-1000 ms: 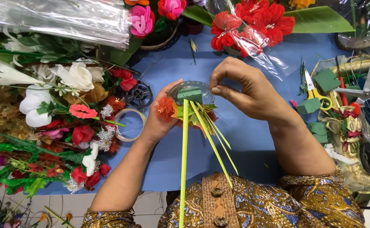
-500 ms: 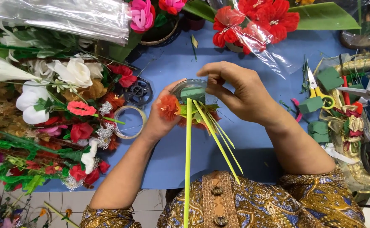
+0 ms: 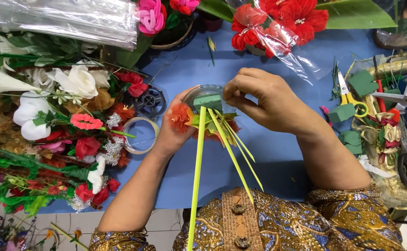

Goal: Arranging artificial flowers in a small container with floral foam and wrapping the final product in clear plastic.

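My left hand (image 3: 172, 132) cups a small flower arrangement (image 3: 202, 114) from the left: a clear round cup with a green foam block in it, orange-red blooms around it, and long yellow-green leaf strips (image 3: 198, 162) pointing down toward my body. My right hand (image 3: 266, 100) is closed over the arrangement's right side, fingertips pinching at the foam block where the strips meet. Both hands hover over the blue table (image 3: 277, 158). The cup's far side is hidden behind my fingers.
A heap of artificial flowers (image 3: 59, 121) fills the left side, with a tape roll (image 3: 140, 135) and a black spool (image 3: 150, 100) beside it. Wrapped red flowers (image 3: 277, 23) lie at the top. Green foam blocks (image 3: 342, 113), yellow-handled snips (image 3: 349, 95) and scissors (image 3: 400, 95) lie right.
My right hand has shifted slightly over the foam block and the leaf strips have swung a little. The left hand stays cupped under the arrangement.
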